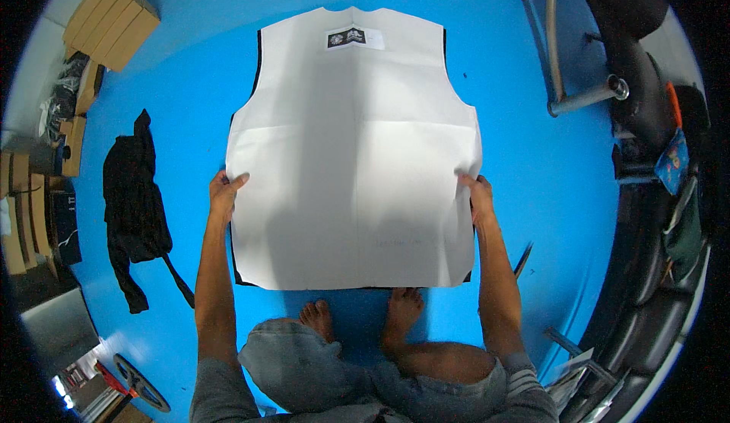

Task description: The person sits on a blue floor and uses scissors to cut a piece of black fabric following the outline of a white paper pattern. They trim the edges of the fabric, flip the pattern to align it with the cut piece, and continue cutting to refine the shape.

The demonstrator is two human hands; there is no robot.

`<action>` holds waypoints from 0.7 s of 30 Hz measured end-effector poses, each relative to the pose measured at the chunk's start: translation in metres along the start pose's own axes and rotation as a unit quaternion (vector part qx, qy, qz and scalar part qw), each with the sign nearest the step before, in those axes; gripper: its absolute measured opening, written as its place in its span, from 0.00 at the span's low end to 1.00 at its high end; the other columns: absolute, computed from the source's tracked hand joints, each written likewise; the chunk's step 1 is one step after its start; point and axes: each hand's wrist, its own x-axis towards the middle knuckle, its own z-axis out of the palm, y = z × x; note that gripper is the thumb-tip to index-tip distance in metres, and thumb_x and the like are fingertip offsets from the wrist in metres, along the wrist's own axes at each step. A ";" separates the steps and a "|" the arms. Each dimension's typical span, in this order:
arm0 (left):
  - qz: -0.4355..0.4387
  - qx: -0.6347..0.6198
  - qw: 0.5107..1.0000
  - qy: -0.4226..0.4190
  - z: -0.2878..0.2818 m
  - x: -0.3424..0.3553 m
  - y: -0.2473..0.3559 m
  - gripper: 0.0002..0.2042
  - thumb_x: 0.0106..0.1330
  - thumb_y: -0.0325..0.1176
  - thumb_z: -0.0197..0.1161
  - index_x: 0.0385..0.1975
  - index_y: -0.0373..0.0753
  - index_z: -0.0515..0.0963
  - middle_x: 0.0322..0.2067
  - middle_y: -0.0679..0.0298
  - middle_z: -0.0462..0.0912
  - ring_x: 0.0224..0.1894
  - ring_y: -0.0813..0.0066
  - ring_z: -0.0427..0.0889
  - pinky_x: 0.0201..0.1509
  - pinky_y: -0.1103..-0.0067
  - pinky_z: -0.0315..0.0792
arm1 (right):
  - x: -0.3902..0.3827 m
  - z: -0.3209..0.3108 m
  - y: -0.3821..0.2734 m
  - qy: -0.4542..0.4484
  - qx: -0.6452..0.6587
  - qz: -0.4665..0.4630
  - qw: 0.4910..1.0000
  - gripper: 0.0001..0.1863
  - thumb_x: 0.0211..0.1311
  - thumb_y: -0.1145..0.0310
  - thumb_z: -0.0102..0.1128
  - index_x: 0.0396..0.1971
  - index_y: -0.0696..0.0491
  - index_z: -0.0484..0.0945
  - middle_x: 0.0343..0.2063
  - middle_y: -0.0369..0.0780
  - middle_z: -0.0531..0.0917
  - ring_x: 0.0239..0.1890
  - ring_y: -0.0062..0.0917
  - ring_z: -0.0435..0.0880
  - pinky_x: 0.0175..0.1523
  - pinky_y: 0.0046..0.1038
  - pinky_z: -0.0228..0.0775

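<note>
Both forearms reach forward from the near side, roughly parallel; left hand (223, 193) pinches the left edge of a white vest-shaped panel (403, 179), thumb on top, right hand (478, 193) grips the right edge likewise, other fingers partly hidden. Panel spread over the blue floor (532, 179), black material (242, 279) peeking from under its rim. Black-and-white rectangular label (353, 39) near the far neckline; faint marks (398, 243) near right, can't read from here. Black garment (133, 195) lies left.
</note>
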 end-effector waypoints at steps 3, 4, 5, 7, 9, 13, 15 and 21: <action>-0.027 -0.055 0.997 0.044 -0.027 0.024 -0.024 0.11 0.53 0.22 0.71 0.34 0.34 0.77 0.27 0.64 0.80 0.24 0.78 0.74 0.29 0.82 0.70 | 0.022 -0.019 0.024 -0.040 -0.064 -0.072 0.994 0.21 0.51 0.71 0.66 0.44 0.67 0.76 0.35 0.45 0.83 0.30 0.31 0.83 0.35 0.31 0.78; -0.006 -0.039 0.998 0.053 -0.037 0.036 -0.037 0.10 0.53 0.20 0.70 0.32 0.34 0.76 0.26 0.65 0.79 0.23 0.79 0.74 0.29 0.82 0.70 | 0.038 -0.030 0.039 -0.041 -0.064 -0.106 0.991 0.16 0.50 0.72 0.67 0.37 0.66 0.79 0.27 0.42 0.83 0.24 0.28 0.81 0.30 0.30 0.75; 0.017 -0.025 0.998 0.061 -0.046 0.049 -0.049 0.09 0.53 0.19 0.70 0.31 0.34 0.76 0.24 0.65 0.78 0.23 0.79 0.74 0.28 0.83 0.70 | 0.059 -0.045 0.050 -0.029 -0.133 -0.125 0.983 0.15 0.49 0.72 0.67 0.36 0.66 0.79 0.27 0.42 0.83 0.23 0.27 0.81 0.29 0.30 0.74; 0.056 -0.048 0.995 0.064 -0.029 0.059 -0.069 0.09 0.52 0.17 0.69 0.28 0.33 0.75 0.22 0.66 0.77 0.23 0.80 0.74 0.28 0.83 0.70 | 0.091 -0.092 0.061 0.015 -0.283 -0.159 0.946 0.14 0.49 0.72 0.68 0.34 0.66 0.79 0.26 0.42 0.83 0.22 0.26 0.80 0.27 0.30 0.72; 0.107 -0.091 0.987 0.082 -0.022 0.061 -0.072 0.09 0.52 0.16 0.70 0.28 0.33 0.75 0.21 0.67 0.77 0.23 0.80 0.74 0.27 0.83 0.70 | 0.092 -0.095 0.063 0.032 -0.385 -0.298 0.873 0.13 0.48 0.68 0.70 0.29 0.62 0.81 0.22 0.40 0.83 0.20 0.25 0.77 0.25 0.30 0.68; 0.106 0.100 0.980 0.135 -0.054 0.045 -0.055 0.09 0.53 0.21 0.70 0.29 0.32 0.75 0.24 0.63 0.78 0.25 0.76 0.76 0.31 0.79 0.72 | 0.065 -0.054 0.040 0.067 -0.398 -0.166 0.900 0.16 0.47 0.59 0.67 0.26 0.58 0.83 0.27 0.45 0.84 0.29 0.35 0.80 0.35 0.38 0.71; 0.123 0.260 0.944 0.162 -0.020 0.020 -0.033 0.10 0.54 0.25 0.70 0.33 0.31 0.77 0.29 0.59 0.81 0.30 0.70 0.79 0.39 0.73 0.75 | 0.058 -0.069 0.033 0.076 -0.392 -0.151 0.904 0.15 0.47 0.59 0.67 0.25 0.57 0.83 0.26 0.44 0.83 0.29 0.34 0.79 0.35 0.37 0.70; 0.424 0.475 0.770 0.043 0.106 -0.021 0.036 0.28 0.58 0.33 0.67 0.61 0.47 0.69 0.66 0.59 0.62 0.69 0.53 0.58 0.69 0.54 0.50 | 0.051 -0.061 0.034 0.088 -0.354 -0.198 0.910 0.10 0.50 0.67 0.68 0.23 0.59 0.82 0.16 0.34 0.78 0.20 0.17 0.70 0.24 0.26 0.62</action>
